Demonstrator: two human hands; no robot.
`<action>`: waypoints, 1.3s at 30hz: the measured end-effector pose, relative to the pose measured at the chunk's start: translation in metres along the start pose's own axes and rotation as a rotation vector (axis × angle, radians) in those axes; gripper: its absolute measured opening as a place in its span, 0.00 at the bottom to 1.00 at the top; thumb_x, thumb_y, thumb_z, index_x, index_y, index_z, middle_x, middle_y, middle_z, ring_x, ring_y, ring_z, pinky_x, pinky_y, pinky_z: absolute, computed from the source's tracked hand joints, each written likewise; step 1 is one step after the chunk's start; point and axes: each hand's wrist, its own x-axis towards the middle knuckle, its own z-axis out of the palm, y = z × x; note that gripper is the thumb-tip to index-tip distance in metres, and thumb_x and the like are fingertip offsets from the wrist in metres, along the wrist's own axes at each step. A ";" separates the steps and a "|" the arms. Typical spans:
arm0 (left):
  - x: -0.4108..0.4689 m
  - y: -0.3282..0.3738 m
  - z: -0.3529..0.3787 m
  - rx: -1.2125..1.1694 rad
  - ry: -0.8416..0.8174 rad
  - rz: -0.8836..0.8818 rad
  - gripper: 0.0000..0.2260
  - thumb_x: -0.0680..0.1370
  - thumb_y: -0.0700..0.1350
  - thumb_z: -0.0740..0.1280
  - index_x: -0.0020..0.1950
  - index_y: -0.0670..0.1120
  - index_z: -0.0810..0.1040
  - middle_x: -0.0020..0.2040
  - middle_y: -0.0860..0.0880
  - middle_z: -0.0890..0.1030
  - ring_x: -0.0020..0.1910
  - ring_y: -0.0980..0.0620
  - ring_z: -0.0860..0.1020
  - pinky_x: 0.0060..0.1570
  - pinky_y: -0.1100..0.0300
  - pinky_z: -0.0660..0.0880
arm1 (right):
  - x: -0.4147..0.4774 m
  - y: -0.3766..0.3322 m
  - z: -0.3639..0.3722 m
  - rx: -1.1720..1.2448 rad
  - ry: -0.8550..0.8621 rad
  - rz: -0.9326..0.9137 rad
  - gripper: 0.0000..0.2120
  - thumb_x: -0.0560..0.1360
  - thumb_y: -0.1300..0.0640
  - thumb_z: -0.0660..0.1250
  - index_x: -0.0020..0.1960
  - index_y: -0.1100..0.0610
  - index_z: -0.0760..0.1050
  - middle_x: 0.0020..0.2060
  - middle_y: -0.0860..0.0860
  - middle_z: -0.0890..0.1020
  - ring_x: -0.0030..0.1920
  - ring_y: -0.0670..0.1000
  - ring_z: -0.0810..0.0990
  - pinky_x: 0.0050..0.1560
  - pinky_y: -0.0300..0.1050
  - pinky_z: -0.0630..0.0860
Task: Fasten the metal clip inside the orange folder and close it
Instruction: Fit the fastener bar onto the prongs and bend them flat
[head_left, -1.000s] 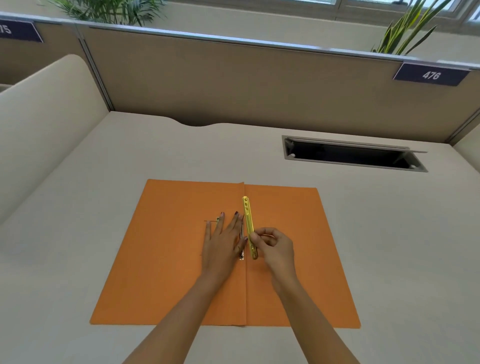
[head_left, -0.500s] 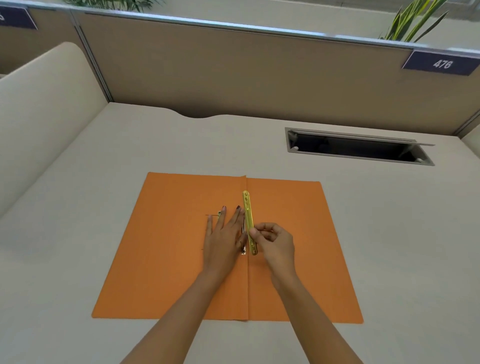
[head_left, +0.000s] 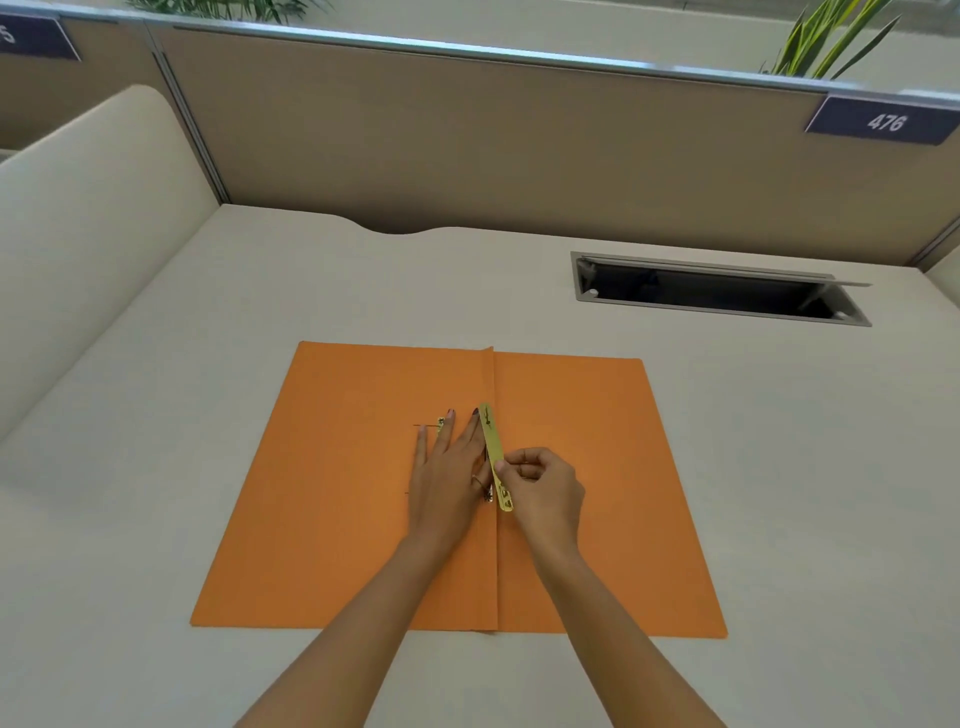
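Note:
An orange folder (head_left: 332, 509) lies open and flat on the desk, its centre fold running away from me. A yellow-gold metal clip bar (head_left: 492, 441) lies along that fold. My right hand (head_left: 545, 488) pinches the bar near its lower end between thumb and fingers. My left hand (head_left: 449, 478) rests flat on the left leaf, fingers spread, just left of the bar. A small metal prong (head_left: 441, 422) of the fastener shows beyond my left fingertips; the rest under the palm is hidden.
The beige desk (head_left: 156, 467) is bounded by tan partition walls (head_left: 467, 145) at the back and left. A rectangular cable slot (head_left: 717, 291) with its lid raised sits at the back right. A sign reading 476 (head_left: 883, 122) hangs on the partition.
The view has shifted slightly. The clip bar has tilted a little, its far end leaning left toward my left fingertips; both hands stay in place on the folder.

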 end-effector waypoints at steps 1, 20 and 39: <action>0.000 0.000 0.000 -0.022 -0.001 0.009 0.23 0.82 0.53 0.50 0.77 0.53 0.53 0.77 0.56 0.59 0.78 0.52 0.47 0.76 0.50 0.42 | -0.001 0.000 0.001 -0.026 0.012 -0.015 0.03 0.71 0.58 0.74 0.42 0.55 0.80 0.30 0.45 0.80 0.33 0.43 0.79 0.33 0.37 0.73; -0.037 -0.011 -0.022 -0.724 0.091 -0.094 0.07 0.73 0.40 0.71 0.46 0.51 0.86 0.48 0.62 0.83 0.65 0.62 0.69 0.73 0.57 0.44 | -0.007 -0.001 -0.004 -0.245 0.025 -0.067 0.04 0.73 0.55 0.70 0.44 0.56 0.79 0.31 0.46 0.79 0.43 0.53 0.81 0.55 0.59 0.75; -0.030 0.006 -0.026 -0.783 0.188 -0.259 0.12 0.76 0.46 0.67 0.33 0.55 0.81 0.36 0.61 0.83 0.41 0.65 0.79 0.71 0.58 0.48 | -0.003 -0.014 -0.030 0.175 -0.147 0.190 0.03 0.71 0.60 0.73 0.40 0.57 0.80 0.38 0.53 0.83 0.35 0.48 0.83 0.34 0.37 0.71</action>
